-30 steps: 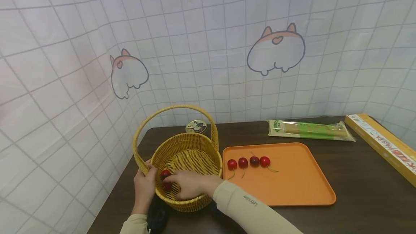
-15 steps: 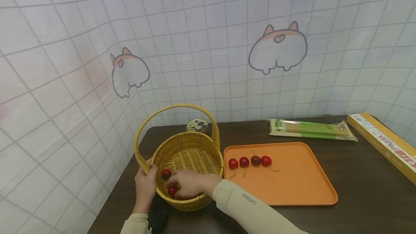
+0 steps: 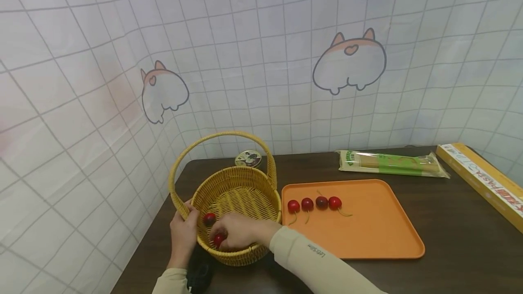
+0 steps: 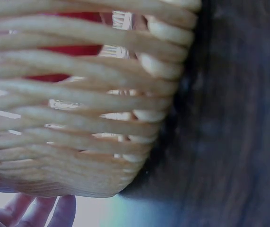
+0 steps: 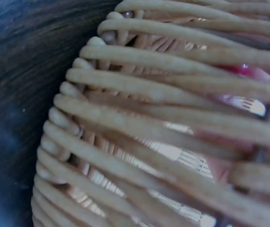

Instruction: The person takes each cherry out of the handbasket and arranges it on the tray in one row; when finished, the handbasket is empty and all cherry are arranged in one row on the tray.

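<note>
A yellow wicker basket (image 3: 245,177) with a tall arched handle stands on the dark table. Its left side is gripped by my left hand (image 3: 183,232) at the foot of the handle; the fingertips (image 4: 61,210) show below the weave in the left wrist view. Inside the basket, my right hand (image 3: 237,230) pinches a red cherry (image 3: 219,239) near the front left wall. Another, darker cherry (image 3: 209,218) lies against the left wall, just beyond the fingers. Both wrist views are mostly filled by wicker, with patches of red seen through the gaps.
Right of the basket lies an orange tray (image 3: 376,226) with a row of several stemmed cherries (image 3: 307,204). Behind are a round tin (image 3: 248,158) and a clear-and-green pasta packet (image 3: 392,163). A long yellow box (image 3: 482,180) lies at the right.
My right hand has drawn slightly back from the left wall and now has a cherry between its fingers. The other cherry stays at the wall. My left hand keeps its grip.
</note>
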`<state>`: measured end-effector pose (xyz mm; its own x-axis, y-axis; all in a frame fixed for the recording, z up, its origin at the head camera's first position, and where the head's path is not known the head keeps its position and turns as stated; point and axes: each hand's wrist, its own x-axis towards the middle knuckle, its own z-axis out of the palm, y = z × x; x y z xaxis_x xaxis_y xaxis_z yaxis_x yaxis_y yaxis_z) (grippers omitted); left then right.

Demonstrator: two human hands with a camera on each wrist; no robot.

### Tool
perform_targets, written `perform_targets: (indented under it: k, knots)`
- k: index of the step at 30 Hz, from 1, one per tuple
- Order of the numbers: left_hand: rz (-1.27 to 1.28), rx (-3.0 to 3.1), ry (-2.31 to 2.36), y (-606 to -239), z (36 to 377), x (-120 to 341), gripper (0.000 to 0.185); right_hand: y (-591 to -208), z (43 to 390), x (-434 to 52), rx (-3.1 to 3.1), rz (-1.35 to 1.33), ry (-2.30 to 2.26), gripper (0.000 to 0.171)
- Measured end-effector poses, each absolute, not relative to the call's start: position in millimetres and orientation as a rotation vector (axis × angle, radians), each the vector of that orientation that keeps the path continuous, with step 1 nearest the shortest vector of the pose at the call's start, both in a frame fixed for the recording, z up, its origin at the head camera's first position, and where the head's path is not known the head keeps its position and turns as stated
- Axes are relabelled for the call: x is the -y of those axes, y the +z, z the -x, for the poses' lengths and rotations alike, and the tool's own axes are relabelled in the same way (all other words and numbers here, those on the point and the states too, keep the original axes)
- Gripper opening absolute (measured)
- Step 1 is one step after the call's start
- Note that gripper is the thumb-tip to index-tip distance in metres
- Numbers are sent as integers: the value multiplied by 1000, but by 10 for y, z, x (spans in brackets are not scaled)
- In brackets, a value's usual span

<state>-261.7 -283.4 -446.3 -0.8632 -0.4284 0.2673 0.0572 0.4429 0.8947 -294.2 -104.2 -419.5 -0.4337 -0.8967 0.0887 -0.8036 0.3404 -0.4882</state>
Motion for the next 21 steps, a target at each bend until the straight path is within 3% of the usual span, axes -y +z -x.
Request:
perform_targets:
  k: [16, 21]
  knots:
    - [-324, 2231, -1446, -4461, 2626, 2818, 34, -3976, 2891, 599, -2538, 1540, -894, 25]
    - [-338, 2232, -1450, -4470, 2607, 2834, 39, -3950, 2859, 487, -2554, 1438, -989, 27]
